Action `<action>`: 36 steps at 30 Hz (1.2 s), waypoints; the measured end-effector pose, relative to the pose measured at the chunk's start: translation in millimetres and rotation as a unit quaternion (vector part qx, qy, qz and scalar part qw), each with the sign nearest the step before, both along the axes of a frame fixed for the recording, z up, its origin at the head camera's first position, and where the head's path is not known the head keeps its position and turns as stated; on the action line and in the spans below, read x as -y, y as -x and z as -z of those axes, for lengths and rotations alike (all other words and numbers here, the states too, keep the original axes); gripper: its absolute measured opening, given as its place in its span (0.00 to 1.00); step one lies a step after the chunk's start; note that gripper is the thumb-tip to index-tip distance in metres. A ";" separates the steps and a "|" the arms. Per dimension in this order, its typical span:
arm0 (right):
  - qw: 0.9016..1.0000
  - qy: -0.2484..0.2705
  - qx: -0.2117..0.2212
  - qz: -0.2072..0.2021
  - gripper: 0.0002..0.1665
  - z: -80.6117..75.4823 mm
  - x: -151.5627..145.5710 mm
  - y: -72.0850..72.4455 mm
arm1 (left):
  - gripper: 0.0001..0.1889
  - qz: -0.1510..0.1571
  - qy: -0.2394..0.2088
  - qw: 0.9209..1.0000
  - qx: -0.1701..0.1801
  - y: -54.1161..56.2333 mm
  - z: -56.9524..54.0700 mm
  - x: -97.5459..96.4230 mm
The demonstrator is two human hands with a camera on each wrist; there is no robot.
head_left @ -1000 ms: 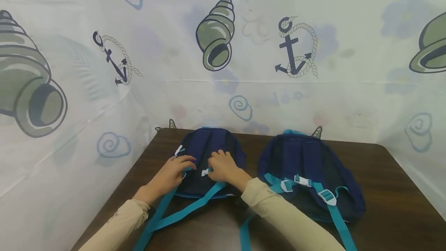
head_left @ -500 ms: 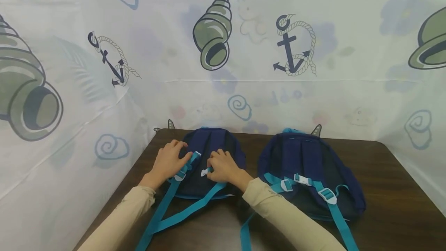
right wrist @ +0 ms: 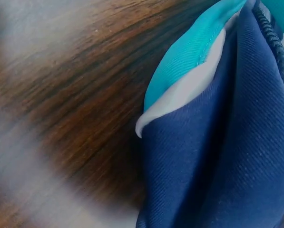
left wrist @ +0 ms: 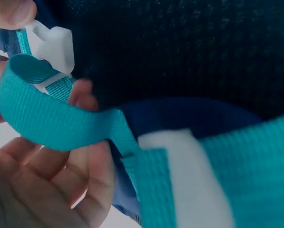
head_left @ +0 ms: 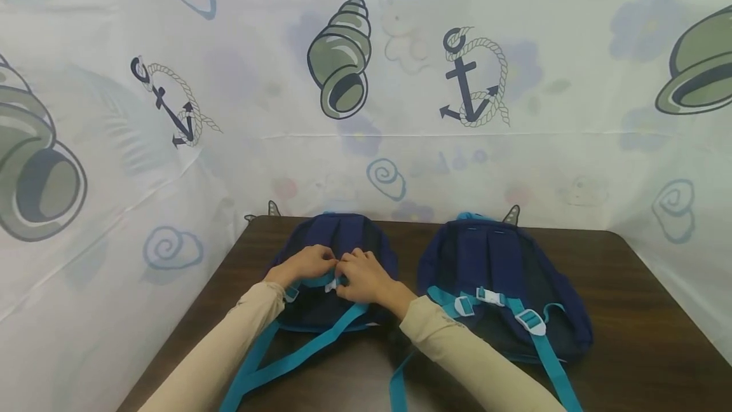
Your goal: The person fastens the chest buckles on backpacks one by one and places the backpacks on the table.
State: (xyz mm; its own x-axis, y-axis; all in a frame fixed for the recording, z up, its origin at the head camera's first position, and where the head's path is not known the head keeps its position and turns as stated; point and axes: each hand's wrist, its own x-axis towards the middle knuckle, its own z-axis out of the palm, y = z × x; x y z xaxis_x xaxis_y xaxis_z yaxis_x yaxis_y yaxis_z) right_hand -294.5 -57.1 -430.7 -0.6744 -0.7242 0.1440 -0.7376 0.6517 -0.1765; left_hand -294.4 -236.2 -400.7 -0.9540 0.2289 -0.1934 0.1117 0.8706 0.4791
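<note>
A dark navy backpack (head_left: 309, 313) lies on the left, its strap side facing up. Over its middle, both hands meet at a white buckle (head_left: 330, 285). My left hand (head_left: 309, 263) grips a teal strap at the buckle; in the left wrist view its curled fingers sit behind a loop of the strap (left wrist: 51, 118), below the white buckle piece (left wrist: 56, 47). From the other side, my right hand (head_left: 366, 277) pinches the buckle's pronged half, fingertips almost touching the left hand's. The fingers hide much of the joint. The right wrist view shows the backpack's navy side (right wrist: 194, 156), no hand.
A second navy backpack (head_left: 557, 310) lies to the right, its white buckle (head_left: 490, 296) fastened across teal straps. Loose teal straps (head_left: 297, 358) trail toward the near edge of the brown table (head_left: 640, 310). A patterned cloth (head_left: 257, 81) encloses the back and sides.
My left hand first lifted the left strap and its white buckle end, then moved right and down to meet the right hand. The right hand stayed nearly still at its buckle half.
</note>
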 end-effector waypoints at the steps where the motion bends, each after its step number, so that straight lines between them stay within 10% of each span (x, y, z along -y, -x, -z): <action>1: 1.000 0.001 0.001 -0.002 0.14 0.5 -0.2 0.2 | 0.16 -0.002 -0.011 1.000 0.010 0.7 0.6 -0.4; 14: 1.000 0.022 0.002 0.000 0.15 -1.0 -4.7 2.0 | 0.10 -0.144 -0.127 0.981 -0.028 -8.9 8.2 12.2; 20: 0.998 0.068 0.006 0.015 0.13 -3.1 -11.4 5.7 | 0.17 -0.125 -0.216 0.968 -0.016 -18.5 4.1 25.0; 29: 0.991 0.131 0.027 0.015 0.12 -10.8 -22.4 7.9 | 0.18 -0.038 -0.183 0.982 -0.015 -30.1 -3.1 39.2; 36: 0.985 0.171 0.033 0.008 0.13 -14.0 -32.6 8.5 | 0.16 0.036 -0.233 0.972 -0.011 -30.1 -9.2 47.8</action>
State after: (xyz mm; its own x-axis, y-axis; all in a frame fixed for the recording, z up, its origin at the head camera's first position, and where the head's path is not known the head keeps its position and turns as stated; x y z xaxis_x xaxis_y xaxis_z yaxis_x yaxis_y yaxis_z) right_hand -303.1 -24.5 -416.7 -0.7012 -0.6302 0.3335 -0.7076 0.5576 -0.4341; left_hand -264.3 -284.0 -391.6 -0.9349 0.3534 -0.0336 0.1785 0.5500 0.8159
